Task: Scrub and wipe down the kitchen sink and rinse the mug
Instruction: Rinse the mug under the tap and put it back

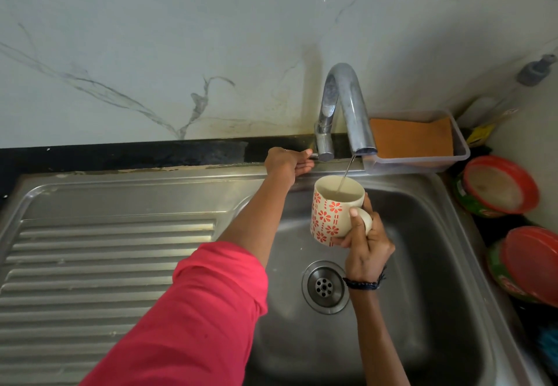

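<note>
Head view: right hand [367,245] held the mug [335,209] by its handle, thumb over the top of the loop, fingers curled round the body side. Mug sat upright, above the sink [422,264] basin, directly under the tap [347,107] spout. Thin stream of water [347,171] ran into it (low flow, barely a trickle). Left hand [288,163] reached to the tap lever [314,156] at the base, fingers loosely curled round it. Drain [324,286] sat below the mug, uncovered.

Handling call: ceramic, rigid, chips if knocked on the steel rim or the spout. Wet glaze likely slippery, and it gets heavier as it fills. Handle grip looks right; a second hand under the base would be safer when tipping out.

Sponge [410,137] sat in a clear tray [462,147] beside the tap, untouched.
</note>
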`<action>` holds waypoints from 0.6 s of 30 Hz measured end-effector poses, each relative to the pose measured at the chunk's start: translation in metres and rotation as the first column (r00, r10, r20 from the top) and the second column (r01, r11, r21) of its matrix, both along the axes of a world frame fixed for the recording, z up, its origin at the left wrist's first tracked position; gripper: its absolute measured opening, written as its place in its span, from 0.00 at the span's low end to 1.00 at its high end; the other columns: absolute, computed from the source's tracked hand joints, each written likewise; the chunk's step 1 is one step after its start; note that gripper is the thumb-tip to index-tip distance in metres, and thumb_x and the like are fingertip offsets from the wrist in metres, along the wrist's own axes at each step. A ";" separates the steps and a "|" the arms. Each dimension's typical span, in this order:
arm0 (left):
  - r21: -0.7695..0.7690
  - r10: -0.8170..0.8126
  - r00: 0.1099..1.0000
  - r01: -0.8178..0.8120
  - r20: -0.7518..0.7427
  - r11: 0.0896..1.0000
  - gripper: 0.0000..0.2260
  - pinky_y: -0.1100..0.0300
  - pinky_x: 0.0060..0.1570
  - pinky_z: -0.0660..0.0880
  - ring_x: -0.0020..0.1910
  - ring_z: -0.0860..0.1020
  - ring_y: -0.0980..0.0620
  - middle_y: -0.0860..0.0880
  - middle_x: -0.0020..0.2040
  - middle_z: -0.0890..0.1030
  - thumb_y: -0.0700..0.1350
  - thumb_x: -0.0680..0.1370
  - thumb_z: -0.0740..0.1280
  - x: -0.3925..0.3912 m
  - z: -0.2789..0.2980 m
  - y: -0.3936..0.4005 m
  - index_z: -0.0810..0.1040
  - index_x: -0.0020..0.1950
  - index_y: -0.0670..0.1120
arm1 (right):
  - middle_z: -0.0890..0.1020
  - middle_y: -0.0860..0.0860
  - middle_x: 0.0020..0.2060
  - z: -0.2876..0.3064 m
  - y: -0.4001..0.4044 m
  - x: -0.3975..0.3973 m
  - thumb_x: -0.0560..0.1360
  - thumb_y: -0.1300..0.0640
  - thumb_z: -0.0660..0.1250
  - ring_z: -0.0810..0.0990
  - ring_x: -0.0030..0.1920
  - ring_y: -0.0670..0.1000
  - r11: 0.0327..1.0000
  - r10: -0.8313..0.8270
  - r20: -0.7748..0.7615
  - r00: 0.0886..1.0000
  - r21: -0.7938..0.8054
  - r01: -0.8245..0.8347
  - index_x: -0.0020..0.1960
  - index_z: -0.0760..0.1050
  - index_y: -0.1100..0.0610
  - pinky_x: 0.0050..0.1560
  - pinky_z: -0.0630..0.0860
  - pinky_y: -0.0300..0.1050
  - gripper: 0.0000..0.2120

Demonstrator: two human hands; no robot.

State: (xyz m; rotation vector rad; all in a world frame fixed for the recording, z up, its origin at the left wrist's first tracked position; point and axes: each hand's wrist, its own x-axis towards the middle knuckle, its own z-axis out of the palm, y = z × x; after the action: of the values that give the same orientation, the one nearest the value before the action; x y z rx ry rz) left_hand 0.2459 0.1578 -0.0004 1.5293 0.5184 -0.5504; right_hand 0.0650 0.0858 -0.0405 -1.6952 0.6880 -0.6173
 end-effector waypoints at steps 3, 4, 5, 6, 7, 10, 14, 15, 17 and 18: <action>0.007 0.001 1.000 0.000 -0.013 1.000 0.11 0.65 0.27 0.77 0.21 0.78 0.55 0.46 0.22 0.78 0.37 0.72 0.71 0.001 0.000 -0.001 0.78 0.50 0.31 | 0.83 0.64 0.37 0.004 0.001 0.002 0.71 0.38 0.58 0.83 0.39 0.59 0.999 -0.048 0.025 0.999 -0.020 0.049 0.64 0.75 0.54 0.40 0.80 0.48 0.29; 0.002 0.004 1.000 -0.004 -0.014 1.000 0.11 0.66 0.26 0.76 0.21 0.78 0.55 0.45 0.23 0.78 0.37 0.72 0.71 0.001 0.001 -0.001 0.78 0.50 0.31 | 0.83 0.63 0.38 0.006 0.002 0.003 0.70 0.37 0.59 0.83 0.40 0.58 0.997 -0.073 0.021 0.997 -0.007 0.073 0.64 0.75 0.53 0.41 0.80 0.48 0.29; -0.001 0.006 1.000 -0.006 -0.012 1.000 0.11 0.66 0.25 0.76 0.21 0.78 0.55 0.44 0.25 0.79 0.37 0.72 0.71 0.001 0.001 -0.001 0.78 0.50 0.31 | 0.84 0.62 0.41 0.006 0.002 0.005 0.69 0.37 0.61 0.84 0.42 0.57 0.995 -0.101 0.024 0.995 0.007 0.101 0.62 0.76 0.52 0.41 0.81 0.47 0.27; -0.002 0.005 1.000 -0.005 -0.005 1.000 0.11 0.66 0.25 0.76 0.20 0.78 0.55 0.43 0.28 0.79 0.36 0.72 0.70 0.000 0.002 -0.001 0.78 0.51 0.31 | 0.84 0.60 0.45 0.006 0.002 0.007 0.69 0.39 0.62 0.84 0.43 0.55 0.992 -0.123 0.040 0.992 0.007 0.123 0.59 0.77 0.49 0.42 0.81 0.46 0.24; -0.001 0.002 1.000 -0.002 0.004 1.000 0.11 0.66 0.25 0.76 0.20 0.78 0.56 0.42 0.31 0.79 0.36 0.72 0.70 0.000 0.002 -0.001 0.78 0.51 0.31 | 0.84 0.58 0.50 0.007 0.003 0.008 0.69 0.41 0.63 0.84 0.46 0.53 0.991 -0.134 0.065 0.989 -0.002 0.135 0.55 0.79 0.49 0.42 0.81 0.45 0.19; -0.018 0.012 0.999 -0.012 0.030 1.000 0.11 0.66 0.27 0.77 0.20 0.78 0.56 0.42 0.33 0.78 0.35 0.72 0.70 -0.002 0.002 -0.002 0.78 0.51 0.30 | 0.81 0.55 0.57 0.009 0.004 0.011 0.71 0.46 0.64 0.82 0.48 0.45 0.987 -0.154 0.112 0.982 -0.027 0.158 0.47 0.82 0.53 0.43 0.81 0.48 0.14; -0.034 0.028 0.999 -0.027 0.040 0.999 0.11 0.66 0.26 0.77 0.21 0.78 0.56 0.44 0.29 0.78 0.34 0.72 0.70 -0.001 0.000 -0.001 0.78 0.51 0.30 | 0.82 0.56 0.55 0.013 0.005 0.014 0.70 0.43 0.63 0.83 0.45 0.47 0.984 -0.178 0.103 0.979 0.029 0.176 0.50 0.75 0.35 0.39 0.82 0.50 0.09; -0.035 0.030 0.999 -0.029 0.041 0.999 0.10 0.66 0.26 0.77 0.21 0.78 0.56 0.43 0.29 0.78 0.34 0.72 0.71 -0.001 0.000 -0.001 0.78 0.50 0.30 | 0.82 0.56 0.56 0.015 0.006 0.013 0.69 0.43 0.64 0.83 0.45 0.49 0.985 -0.173 0.105 0.979 0.042 0.170 0.47 0.75 0.32 0.38 0.82 0.51 0.08; -0.036 0.026 0.998 -0.024 0.050 0.999 0.10 0.66 0.26 0.77 0.21 0.78 0.56 0.42 0.32 0.79 0.34 0.72 0.70 -0.002 0.000 -0.001 0.78 0.49 0.30 | 0.82 0.55 0.56 0.015 0.007 0.013 0.69 0.42 0.64 0.83 0.46 0.52 0.985 -0.164 0.101 0.981 0.076 0.156 0.46 0.76 0.31 0.35 0.82 0.50 0.08; -0.039 0.020 0.998 -0.018 0.055 0.999 0.10 0.66 0.27 0.77 0.21 0.78 0.56 0.42 0.33 0.79 0.34 0.72 0.70 -0.003 0.000 -0.001 0.78 0.50 0.30 | 0.82 0.54 0.56 0.014 0.007 0.013 0.68 0.42 0.64 0.83 0.46 0.52 0.984 -0.163 0.092 0.982 0.086 0.155 0.51 0.76 0.34 0.34 0.82 0.49 0.11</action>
State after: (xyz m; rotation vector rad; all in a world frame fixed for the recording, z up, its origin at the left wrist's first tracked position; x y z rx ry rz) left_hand 0.2429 0.1571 -0.0006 1.4977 0.4765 -0.4991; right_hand 0.0782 0.0927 -0.0270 -1.5365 0.7722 -0.7718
